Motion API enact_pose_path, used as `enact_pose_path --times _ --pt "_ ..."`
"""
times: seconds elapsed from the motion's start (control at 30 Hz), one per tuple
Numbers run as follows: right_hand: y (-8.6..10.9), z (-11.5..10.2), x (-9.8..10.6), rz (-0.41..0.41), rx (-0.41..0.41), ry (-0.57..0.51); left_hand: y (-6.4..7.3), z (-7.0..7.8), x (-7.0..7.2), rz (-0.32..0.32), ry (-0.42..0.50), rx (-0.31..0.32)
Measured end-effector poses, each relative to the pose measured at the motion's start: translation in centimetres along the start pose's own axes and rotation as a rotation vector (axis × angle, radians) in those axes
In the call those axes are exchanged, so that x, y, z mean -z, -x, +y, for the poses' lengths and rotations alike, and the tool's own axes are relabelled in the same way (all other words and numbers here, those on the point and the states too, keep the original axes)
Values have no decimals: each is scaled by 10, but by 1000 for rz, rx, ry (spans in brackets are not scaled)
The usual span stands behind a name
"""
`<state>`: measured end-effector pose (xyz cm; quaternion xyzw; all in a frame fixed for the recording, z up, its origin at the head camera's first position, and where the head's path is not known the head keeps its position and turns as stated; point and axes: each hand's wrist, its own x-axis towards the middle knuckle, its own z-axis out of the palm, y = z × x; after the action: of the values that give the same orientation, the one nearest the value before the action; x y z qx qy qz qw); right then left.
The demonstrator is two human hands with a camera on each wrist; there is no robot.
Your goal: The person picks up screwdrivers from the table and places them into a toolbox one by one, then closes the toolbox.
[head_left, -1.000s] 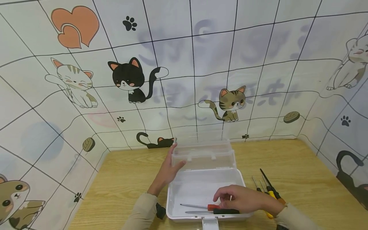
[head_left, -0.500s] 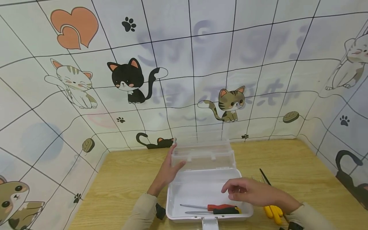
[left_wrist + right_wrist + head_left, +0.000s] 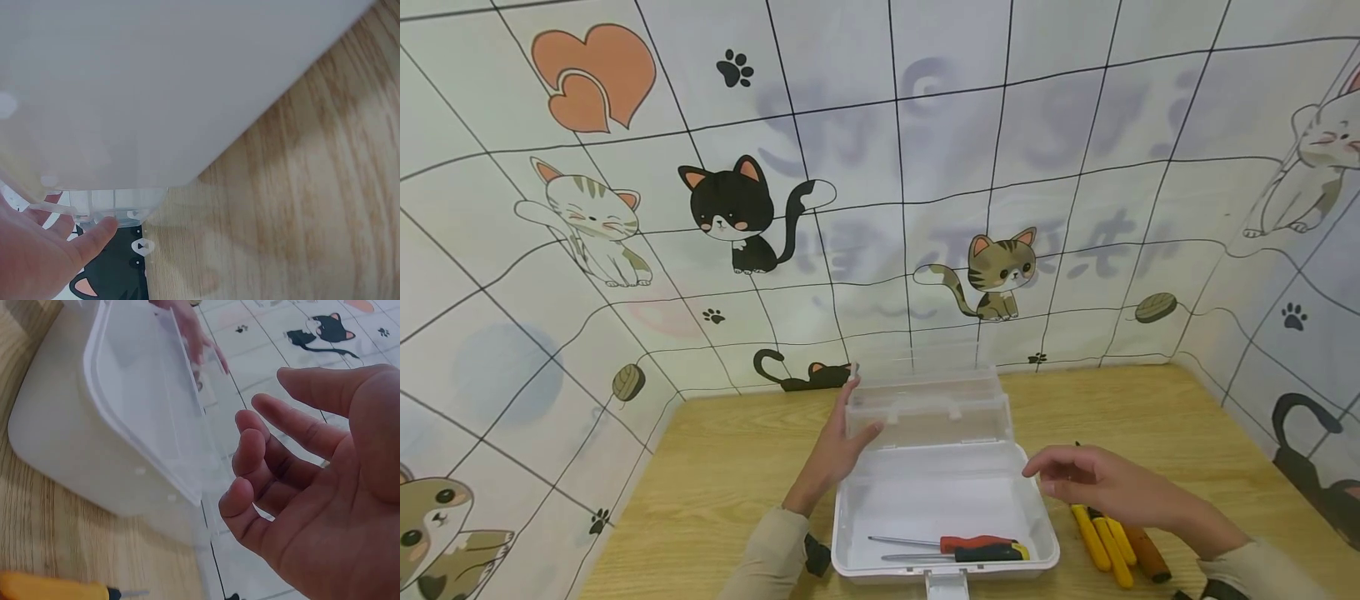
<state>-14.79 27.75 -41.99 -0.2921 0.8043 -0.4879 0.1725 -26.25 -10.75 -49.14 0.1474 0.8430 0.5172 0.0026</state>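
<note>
A white plastic toolbox (image 3: 940,504) stands open on the table, its see-through lid (image 3: 932,421) tipped back toward the wall. My left hand (image 3: 837,442) holds the lid by its left edge, thumb in front and fingers around the side. Inside, along the front wall, lie a red-handled screwdriver (image 3: 973,543) and a black-and-yellow screwdriver (image 3: 988,553), both shafts pointing left. My right hand (image 3: 1101,483) hovers just right of the box with fingers loosely bent and nothing in it. Under it, yellow-handled screwdrivers (image 3: 1092,540) lie on the table, partly covered by the hand.
Beside the yellow handles lies a tool with a brown-orange handle (image 3: 1146,554). The box's white latch (image 3: 947,586) hangs down in front. A cloth wall printed with cats (image 3: 880,208) encloses the back and sides of the wooden table (image 3: 737,467).
My right hand has risen from above the two screwdrivers in the box and moved right, over the tools on the table. The left hand stays on the lid.
</note>
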Motion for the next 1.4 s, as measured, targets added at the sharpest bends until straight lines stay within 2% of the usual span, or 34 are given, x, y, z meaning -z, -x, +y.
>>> enact_pose_path --times 0.17,0.53,1.0,1.4 --pt "12 10 11 42 -63 -8 -1 1 -1 -2 -5 15" --pt "33 36 24 148 -303 -37 2 2 -1 -3 2 35" --pt "57 66 30 231 -411 -33 1 2 0 -4 24 41" --pt "67 83 27 236 -452 -62 1 -1 0 -1 14 35"
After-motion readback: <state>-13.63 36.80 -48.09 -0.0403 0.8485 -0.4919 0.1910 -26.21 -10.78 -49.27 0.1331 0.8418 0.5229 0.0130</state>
